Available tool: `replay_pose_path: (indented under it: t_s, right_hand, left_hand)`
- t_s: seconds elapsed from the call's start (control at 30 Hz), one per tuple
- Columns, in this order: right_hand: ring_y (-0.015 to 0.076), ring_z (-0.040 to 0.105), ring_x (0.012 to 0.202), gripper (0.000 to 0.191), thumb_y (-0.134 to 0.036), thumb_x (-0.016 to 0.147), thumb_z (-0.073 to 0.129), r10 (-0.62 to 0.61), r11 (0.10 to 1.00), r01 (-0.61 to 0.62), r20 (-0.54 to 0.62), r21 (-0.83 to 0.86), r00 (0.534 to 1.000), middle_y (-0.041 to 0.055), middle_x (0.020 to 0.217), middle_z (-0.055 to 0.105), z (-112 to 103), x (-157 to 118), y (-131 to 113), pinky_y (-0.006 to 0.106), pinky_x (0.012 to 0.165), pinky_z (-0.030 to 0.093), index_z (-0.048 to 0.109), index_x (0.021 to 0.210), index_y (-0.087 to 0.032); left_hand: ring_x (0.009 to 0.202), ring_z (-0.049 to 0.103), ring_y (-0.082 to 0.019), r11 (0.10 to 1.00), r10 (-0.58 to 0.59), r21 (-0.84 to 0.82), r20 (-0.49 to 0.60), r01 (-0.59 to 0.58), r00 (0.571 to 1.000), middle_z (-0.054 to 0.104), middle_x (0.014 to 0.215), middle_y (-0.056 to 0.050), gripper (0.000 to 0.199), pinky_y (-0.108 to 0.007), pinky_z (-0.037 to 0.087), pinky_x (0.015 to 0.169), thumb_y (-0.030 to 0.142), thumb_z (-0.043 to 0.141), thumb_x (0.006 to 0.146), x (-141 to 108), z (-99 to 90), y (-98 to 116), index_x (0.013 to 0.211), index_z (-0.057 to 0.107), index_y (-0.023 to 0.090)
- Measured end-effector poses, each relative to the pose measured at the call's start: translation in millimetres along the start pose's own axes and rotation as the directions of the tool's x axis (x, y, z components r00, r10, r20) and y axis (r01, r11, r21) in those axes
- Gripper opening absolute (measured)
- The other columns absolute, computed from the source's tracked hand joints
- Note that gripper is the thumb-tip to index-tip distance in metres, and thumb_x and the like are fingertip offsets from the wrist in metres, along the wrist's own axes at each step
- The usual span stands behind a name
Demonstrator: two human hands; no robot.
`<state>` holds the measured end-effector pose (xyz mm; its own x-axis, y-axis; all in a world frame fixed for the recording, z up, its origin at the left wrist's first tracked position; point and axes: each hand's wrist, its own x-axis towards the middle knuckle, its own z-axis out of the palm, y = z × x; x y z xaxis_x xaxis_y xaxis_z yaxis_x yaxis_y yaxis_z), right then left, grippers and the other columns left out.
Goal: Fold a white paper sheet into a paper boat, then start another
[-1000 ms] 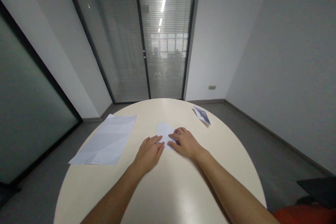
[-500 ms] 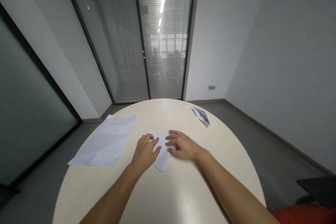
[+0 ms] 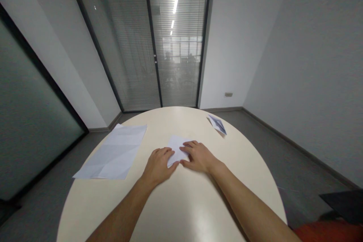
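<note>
A small folded piece of white paper [image 3: 177, 150] lies on the table between my two hands. At its left edge, my left hand [image 3: 159, 164] has curled fingers on top and the thumb along the near edge. From the right, my right hand [image 3: 199, 157] presses on the paper with bent fingers, its thumb also at the near edge. The two thumb tips almost meet there. Both hands hold the paper, and the fingers cover its side edges.
To the left, a large creased white sheet [image 3: 113, 153] reaches past the edge of the round cream table [image 3: 176, 211]. A folded paper piece [image 3: 217, 124] stands near the far right edge. Something red [image 3: 329, 231] and a black object [image 3: 344, 204] are at lower right.
The paper's strip that pointed toward me is now folded up and away. My left thumb has moved down and right to the near edge, while the right hand has barely moved.
</note>
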<state>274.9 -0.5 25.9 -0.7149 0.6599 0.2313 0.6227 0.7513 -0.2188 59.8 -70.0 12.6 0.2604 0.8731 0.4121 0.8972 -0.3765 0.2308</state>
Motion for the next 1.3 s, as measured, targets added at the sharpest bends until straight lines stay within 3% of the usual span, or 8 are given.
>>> replay_pose_path:
  t_s: [0.2, 0.63, 0.87, 1.07, 1.3]
  right_hand:
    - [0.0328, 0.058, 0.115, 0.056, -0.055, 0.086, 0.066, 0.032, 0.999, -0.032, 0.006, -0.040, 0.999, 0.0140, 0.127, 0.066, -4.0, -0.2, -1.6, 0.046, 0.099, 0.043, 0.067, 0.130, -0.020]
    - [0.0305, 0.060, 0.111, 0.046, -0.050, 0.087, 0.067, 0.014, 1.000, -0.014, -0.002, -0.001, 1.000, 0.0140, 0.119, 0.068, -5.1, 0.7, 2.0, 0.042, 0.097, 0.045, 0.070, 0.121, -0.019]
    - [0.0306, 0.054, 0.131, 0.053, -0.042, 0.090, 0.063, -0.084, 0.990, 0.089, -0.050, 0.107, 0.995, 0.0179, 0.137, 0.063, 6.2, -1.5, 6.4, 0.044, 0.113, 0.039, 0.063, 0.133, -0.012]
    - [0.0320, 0.057, 0.124, 0.067, -0.044, 0.087, 0.066, -0.058, 0.994, 0.061, -0.040, 0.093, 0.998, 0.0190, 0.135, 0.063, 4.2, -0.3, 4.4, 0.045, 0.107, 0.043, 0.053, 0.143, -0.011]
    - [0.0296, 0.059, 0.117, 0.046, -0.046, 0.089, 0.064, -0.089, 0.993, 0.091, -0.030, 0.077, 0.996, 0.0141, 0.125, 0.066, -1.2, 0.4, 4.3, 0.043, 0.102, 0.046, 0.068, 0.127, -0.019]
  left_hand:
    - [0.112, 0.066, -0.026, 1.000, 0.013, -0.002, 0.026, -0.013, 1.000, 0.070, 0.123, -0.009, 0.026, -0.044, 0.050, 0.099, 0.030, 0.062, 0.093, -1.3, 4.6, -7.1, 0.117, 0.069, 0.021]
    - [0.112, 0.067, -0.026, 0.999, -0.001, -0.047, -0.008, 0.000, 1.000, 0.071, 0.122, -0.010, 0.023, -0.044, 0.052, 0.101, 0.035, 0.066, 0.090, -2.1, 8.3, -11.1, 0.107, 0.073, 0.021]
    - [0.115, 0.066, -0.026, 0.997, 0.005, -0.071, 0.003, -0.005, 1.000, 0.070, 0.126, -0.011, 0.025, -0.043, 0.052, 0.103, 0.033, 0.065, 0.091, -2.9, 9.5, -11.4, 0.110, 0.072, 0.019]
    - [0.115, 0.067, -0.025, 0.996, 0.025, -0.089, 0.008, -0.024, 1.000, 0.070, 0.126, -0.010, 0.022, -0.043, 0.053, 0.102, 0.031, 0.065, 0.090, -3.4, 6.9, -11.6, 0.108, 0.073, 0.020]
    - [0.111, 0.068, -0.024, 0.994, 0.025, -0.110, 0.000, -0.025, 1.000, 0.072, 0.121, -0.009, 0.017, -0.039, 0.054, 0.101, 0.029, 0.062, 0.092, -2.0, 4.2, -8.1, 0.103, 0.071, 0.021]
